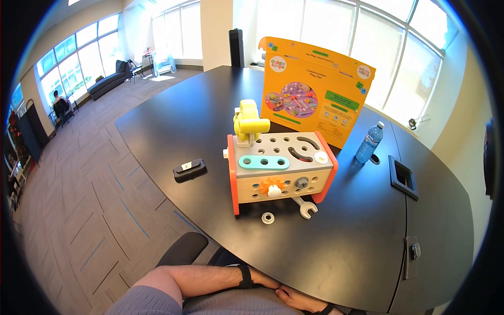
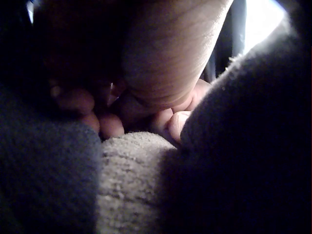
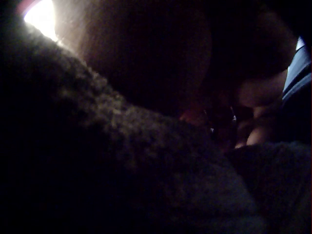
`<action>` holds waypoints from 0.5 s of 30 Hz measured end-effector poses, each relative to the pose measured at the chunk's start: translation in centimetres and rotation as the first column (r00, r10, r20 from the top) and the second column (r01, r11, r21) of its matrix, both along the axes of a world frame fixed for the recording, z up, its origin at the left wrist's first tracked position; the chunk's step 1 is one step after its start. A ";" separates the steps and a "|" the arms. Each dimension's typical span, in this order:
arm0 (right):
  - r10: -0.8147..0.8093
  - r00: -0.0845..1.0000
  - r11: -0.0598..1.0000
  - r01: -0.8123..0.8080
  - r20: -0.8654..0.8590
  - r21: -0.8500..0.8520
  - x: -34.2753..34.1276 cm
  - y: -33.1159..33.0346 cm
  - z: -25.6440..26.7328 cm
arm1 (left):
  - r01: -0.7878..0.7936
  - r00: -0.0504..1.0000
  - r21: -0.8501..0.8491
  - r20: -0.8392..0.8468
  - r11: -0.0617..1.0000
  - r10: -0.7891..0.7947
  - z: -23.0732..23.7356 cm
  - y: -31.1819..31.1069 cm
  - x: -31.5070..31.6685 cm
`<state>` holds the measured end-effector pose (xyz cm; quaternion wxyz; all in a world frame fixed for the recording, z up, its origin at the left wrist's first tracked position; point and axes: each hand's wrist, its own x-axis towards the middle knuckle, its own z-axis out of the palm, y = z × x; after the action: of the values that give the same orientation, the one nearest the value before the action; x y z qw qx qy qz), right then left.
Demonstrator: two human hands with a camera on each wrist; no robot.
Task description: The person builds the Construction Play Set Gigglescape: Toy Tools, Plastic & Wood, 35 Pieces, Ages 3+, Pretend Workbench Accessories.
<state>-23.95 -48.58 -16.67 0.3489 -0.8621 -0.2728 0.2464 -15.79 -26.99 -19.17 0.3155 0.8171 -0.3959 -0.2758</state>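
Both hands are in the lap at the table's near edge, in the head view. The left hand (image 1: 266, 279) meets the right hand (image 1: 298, 299), and the two overlap at the fingers. Curled fingertips (image 2: 111, 125) show close together in the dark left wrist view, against grey cloth. Shadow hides most of the right hand (image 3: 195, 78) in its own wrist view. No object shows in either hand. Beyond them on the table stands a toy workbench (image 1: 252, 197) with a yellow piece (image 1: 252, 125) on top, an orange gear (image 1: 266, 185) and a grey bolt head (image 1: 302, 182) in front.
A toy wrench (image 1: 307, 209) and a white nut (image 1: 268, 218) lie before the workbench on the dark table (image 1: 336, 252). A black case (image 1: 190, 170) sits left. Behind are a yellow box (image 1: 346, 79) and a water bottle (image 1: 369, 143). A socket frame (image 1: 413, 190) is at right.
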 end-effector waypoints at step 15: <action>-0.023 0.992 1.000 0.020 -0.126 -0.020 0.0 0.2 0.5 | -0.012 0.999 0.090 -0.048 0.996 0.016 1.2 0.1 -0.1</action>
<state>-23.98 -48.41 -16.16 0.3601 -0.8509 -0.2386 0.2990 -15.88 -26.86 -18.01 0.2899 0.8262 -0.3697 -0.3109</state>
